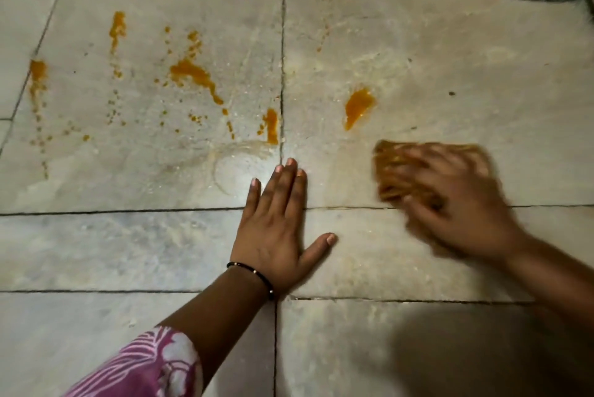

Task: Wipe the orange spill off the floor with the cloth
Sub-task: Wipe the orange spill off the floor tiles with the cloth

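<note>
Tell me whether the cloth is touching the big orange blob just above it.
Apart. The head view shows bare grey tile between the cloth, pressed under the blurred right hand, and the orange blob.

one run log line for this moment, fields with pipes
step: wiping | right hand: pressing cloth on floor, motion-blurred | left hand: flat on floor, empty | orange spill: mostly uncleaned
</note>
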`<state>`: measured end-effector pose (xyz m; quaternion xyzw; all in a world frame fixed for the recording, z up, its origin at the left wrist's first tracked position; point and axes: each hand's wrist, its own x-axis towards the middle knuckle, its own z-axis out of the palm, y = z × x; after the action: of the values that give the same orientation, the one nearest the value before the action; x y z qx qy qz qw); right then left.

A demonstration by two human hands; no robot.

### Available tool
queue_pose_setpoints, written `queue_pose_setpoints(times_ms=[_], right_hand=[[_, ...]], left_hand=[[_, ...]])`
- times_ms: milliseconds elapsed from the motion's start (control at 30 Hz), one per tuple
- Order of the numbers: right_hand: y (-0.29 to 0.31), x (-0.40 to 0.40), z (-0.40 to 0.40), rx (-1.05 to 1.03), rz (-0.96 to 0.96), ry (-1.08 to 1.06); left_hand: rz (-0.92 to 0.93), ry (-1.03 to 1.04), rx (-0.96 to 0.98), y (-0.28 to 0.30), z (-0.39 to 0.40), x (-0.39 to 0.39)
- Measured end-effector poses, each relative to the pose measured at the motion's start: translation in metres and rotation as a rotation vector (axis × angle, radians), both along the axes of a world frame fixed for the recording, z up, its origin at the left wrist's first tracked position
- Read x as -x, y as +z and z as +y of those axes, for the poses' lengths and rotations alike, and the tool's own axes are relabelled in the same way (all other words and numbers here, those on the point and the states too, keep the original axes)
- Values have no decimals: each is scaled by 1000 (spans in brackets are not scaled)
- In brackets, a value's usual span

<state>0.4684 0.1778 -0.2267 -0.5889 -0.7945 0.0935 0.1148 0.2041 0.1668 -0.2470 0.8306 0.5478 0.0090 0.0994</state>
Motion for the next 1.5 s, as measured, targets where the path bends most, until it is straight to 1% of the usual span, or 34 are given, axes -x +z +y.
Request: queue_pose_setpoints(times_ms=[100, 167, 200, 267, 333, 433, 500, 567, 633, 733, 800, 900, 1000, 1067, 1167, 1233, 1300, 1367, 1433, 1467, 1500], right_hand=[[3, -36, 40, 16, -20, -213], [5, -36, 86, -6, -26, -337], [5, -27, 109, -3, -22, -351], [7, 4, 141, 14, -29, -300], [4, 46, 146, 44, -50, -176], [0, 88, 108, 61, -48, 72], [-4, 79, 73, 5, -45, 181], [-3, 49, 48, 0, -42, 163], [0, 18, 48, 10, -19, 29], [2, 5, 86, 21, -8, -177], [3, 25, 121, 31, -20, -234], [2, 70, 140, 57, -75, -166], [-2, 98, 96, -16, -98, 43], [-4, 94, 51, -28, -90, 138], [0, 63, 4, 64, -66, 167], [8, 40, 11, 80, -134, 147], [16, 31, 44, 121, -227, 95], [26, 37, 89, 216, -268, 33], [34, 65, 124, 342, -372, 30], [35, 83, 132, 362, -404, 37], [33, 101, 133, 355, -421, 53]], left_hand=[[-2, 5, 8, 2, -1, -1], [10, 4, 17, 3, -1, -3], [19, 3, 21, 2, -1, -2], [29, 1, 25, 2, -1, -2], [36, -1, 28, 2, -2, -3], [41, -3, 33, 2, -1, -3], [46, -8, 30, 1, -1, -2], [47, -12, 38, 1, -3, -1], [49, -11, 39, 1, -3, -2], [62, -14, 57, 2, -3, -3], [71, -21, 66, 3, -2, -3], [74, -29, 67, 4, -2, -4], [84, -40, 99, 10, 1, -1], [105, -113, 115, 16, 9, 9], [212, -382, 60, 30, 30, 48], [327, -602, 81, 42, 55, 83], [440, -757, 160, 58, 77, 118], [672, -815, 259, 70, 88, 143], [878, -778, 355, 75, 89, 155], [910, -768, 370, 74, 89, 157], [896, -757, 366, 72, 89, 156]])
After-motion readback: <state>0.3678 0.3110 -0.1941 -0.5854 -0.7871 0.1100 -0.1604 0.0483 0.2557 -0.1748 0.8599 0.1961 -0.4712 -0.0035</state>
